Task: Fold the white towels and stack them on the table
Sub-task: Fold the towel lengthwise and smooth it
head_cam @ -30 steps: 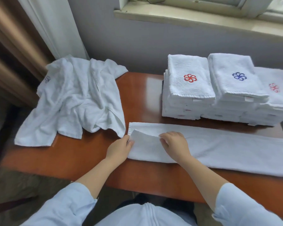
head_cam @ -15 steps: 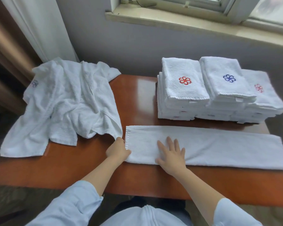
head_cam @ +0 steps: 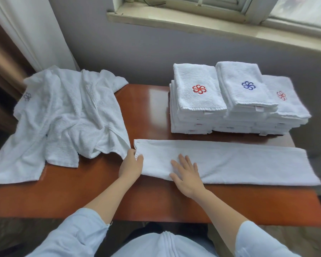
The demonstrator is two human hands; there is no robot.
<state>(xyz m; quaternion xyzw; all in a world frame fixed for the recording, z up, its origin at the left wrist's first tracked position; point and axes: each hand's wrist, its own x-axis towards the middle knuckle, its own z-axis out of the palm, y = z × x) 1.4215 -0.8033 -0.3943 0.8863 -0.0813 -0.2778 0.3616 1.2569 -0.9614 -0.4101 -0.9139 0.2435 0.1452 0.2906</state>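
A long towel lies along the near edge of the table. The left hand pinches its left end with curled fingers, and the right hand lies flat on it with fingers spread wide. Stacks of folded towels sit at the far right corner, and a messy pile lies at the left edge.

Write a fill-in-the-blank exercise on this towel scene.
The left hand pinches the long towel's ____ end.
The right hand lies flat on that ____.
The middle stack shows a ____ flower on top.
The crumpled towels lie ____ of the long towel.
Missing: left; towel; blue; left.
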